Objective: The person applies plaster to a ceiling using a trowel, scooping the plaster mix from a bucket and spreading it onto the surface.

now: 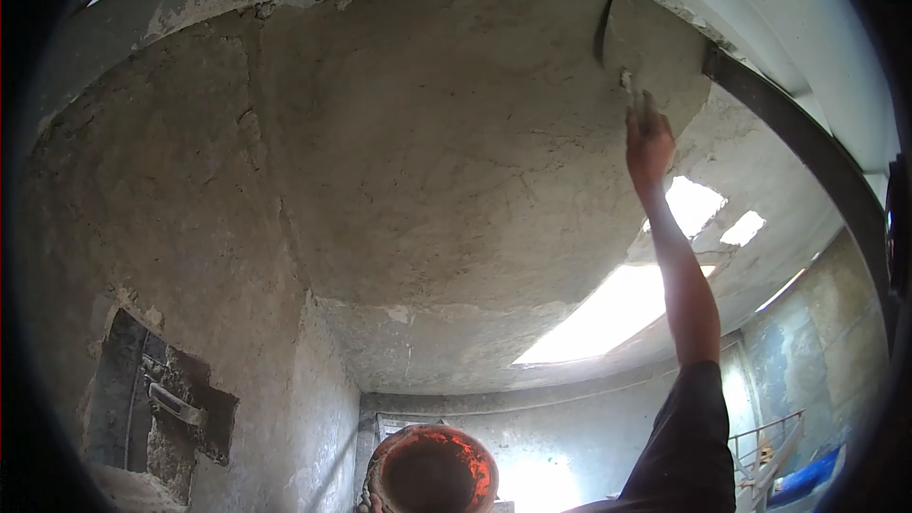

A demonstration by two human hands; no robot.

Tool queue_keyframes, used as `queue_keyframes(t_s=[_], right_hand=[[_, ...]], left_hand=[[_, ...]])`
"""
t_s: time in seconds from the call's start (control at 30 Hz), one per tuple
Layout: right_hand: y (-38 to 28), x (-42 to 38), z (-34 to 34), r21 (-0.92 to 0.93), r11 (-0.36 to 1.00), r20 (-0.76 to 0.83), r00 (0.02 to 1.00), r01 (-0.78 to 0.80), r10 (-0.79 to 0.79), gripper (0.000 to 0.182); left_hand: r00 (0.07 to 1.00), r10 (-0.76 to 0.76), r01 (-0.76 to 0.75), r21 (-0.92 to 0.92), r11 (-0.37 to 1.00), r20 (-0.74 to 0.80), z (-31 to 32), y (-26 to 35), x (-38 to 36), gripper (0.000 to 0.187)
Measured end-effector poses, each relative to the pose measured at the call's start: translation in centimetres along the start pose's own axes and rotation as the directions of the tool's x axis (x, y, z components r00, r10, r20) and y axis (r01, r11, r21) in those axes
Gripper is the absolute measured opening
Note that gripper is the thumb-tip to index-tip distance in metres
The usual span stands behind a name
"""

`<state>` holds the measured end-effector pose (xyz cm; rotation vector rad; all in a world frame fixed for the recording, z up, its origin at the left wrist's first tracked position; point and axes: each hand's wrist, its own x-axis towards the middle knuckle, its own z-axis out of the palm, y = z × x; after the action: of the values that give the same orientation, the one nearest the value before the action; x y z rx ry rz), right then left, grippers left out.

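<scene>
My right hand (650, 141) is raised high on an outstretched arm, fingers wrapped round the handle of a trowel (624, 82). The trowel is at the grey plastered surface (456, 133), near its upper right; its blade is hard to tell from the plaster, with a dark curved edge beside it. Low in the view is a round orange-red bowl (485, 471), crusted with grey mortar and dark inside. Fingers of my left hand (369, 500) show at the bowl's lower left rim, gripping it; the rest of that hand is out of view.
A broken recess (209, 408) with a small bar-like piece in it opens in the left wall. Bright openings (608, 318) lie behind my right arm. A dark curved beam (807, 119) runs down the right. Metal railing (768, 451) and a blue object (807, 477) stand lower right.
</scene>
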<state>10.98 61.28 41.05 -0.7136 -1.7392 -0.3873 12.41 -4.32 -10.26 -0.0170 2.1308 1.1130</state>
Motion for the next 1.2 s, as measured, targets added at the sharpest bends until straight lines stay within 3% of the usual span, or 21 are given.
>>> queue_keyframes(t_s=[0.17, 0.23, 0.3, 0.33, 0.4, 0.43, 0.53, 0.67, 0.7, 0.77, 0.97, 1.2], right_hand=[[-8.8, -1.4, 3.6, 0.138, 0.975, 0.039, 0.984, -0.176, 0.172, 0.047], [-12.4, -2.2, 5.1, 0.216, 0.961, 0.033, 0.985, -0.173, 0.17, 0.043], [-16.4, -2.7, 6.0, 0.178, 0.945, 0.246, 0.942, -0.275, 0.228, 0.047], [-18.0, -2.7, 6.0, 0.178, 0.946, 0.244, 0.943, -0.272, 0.225, 0.047], [-20.5, -3.1, 5.5, 0.206, 0.977, 0.32, 0.947, -0.055, -0.014, 0.044], [-20.8, -3.5, 5.5, 0.21, 0.976, 0.322, 0.947, -0.053, -0.017, 0.044], [-20.4, -4.2, 5.1, 0.335, 0.942, 0.269, 0.959, -0.008, -0.088, 0.044], [-16.7, -3.5, 3.0, 0.229, 0.921, 0.085, 0.949, -0.315, 0.304, 0.046], [-15.5, -3.1, 3.0, 0.227, 0.922, 0.083, 0.95, -0.313, 0.302, 0.046], [-13.7, -2.3, 3.3, 0.299, 0.913, -0.095, 0.944, -0.276, 0.317, 0.045], [-16.1, -0.7, 4.1, 0.224, 0.932, -0.01, 0.956, -0.285, 0.294, 0.045], [-25.8, -1.4, 7.2, 0.286, 0.907, 0.004, 0.947, -0.309, 0.321, 0.044]], left_hand=[[0.998, 0.041, -0.04, 0.023, 0.999, -0.044, -0.5, -0.3, 0.3, 0.059], [0.996, 0.06, -0.058, 0.031, 0.998, -0.059, -0.6, -0.3, 0.5, 0.059], [0.994, 0.078, -0.075, 0.041, 0.996, -0.074, -0.9, -0.4, 0.7, 0.059], [0.993, 0.088, -0.085, 0.043, 0.995, -0.081, -0.9, -0.4, 0.9, 0.059], [0.99, 0.104, -0.1, 0.049, 0.994, -0.095, -1.1, -0.5, 1.0, 0.059], [0.989, 0.109, -0.104, 0.052, 0.993, -0.105, -1.3, -0.7, 0.9, 0.059], [0.984, 0.126, -0.12, 0.052, 0.991, -0.127, -1.5, -1.1, 0.9, 0.059], [0.977, 0.154, -0.145, 0.068, 0.987, -0.148, -2.4, -1.8, 1.0, 0.059], [0.975, 0.163, -0.154, 0.072, 0.985, -0.152, -2.6, -1.8, 1.1, 0.059], [0.97, 0.184, -0.173, 0.083, 0.981, -0.161, -3.1, -1.8, 1.4, 0.059], [0.948, 0.25, -0.229, 0.122, 0.966, -0.198, -4.6, -1.7, 3.2, 0.059], [0.918, 0.326, -0.296, 0.157, 0.942, -0.227, -5.3, -1.4, 5.5, 0.06]])
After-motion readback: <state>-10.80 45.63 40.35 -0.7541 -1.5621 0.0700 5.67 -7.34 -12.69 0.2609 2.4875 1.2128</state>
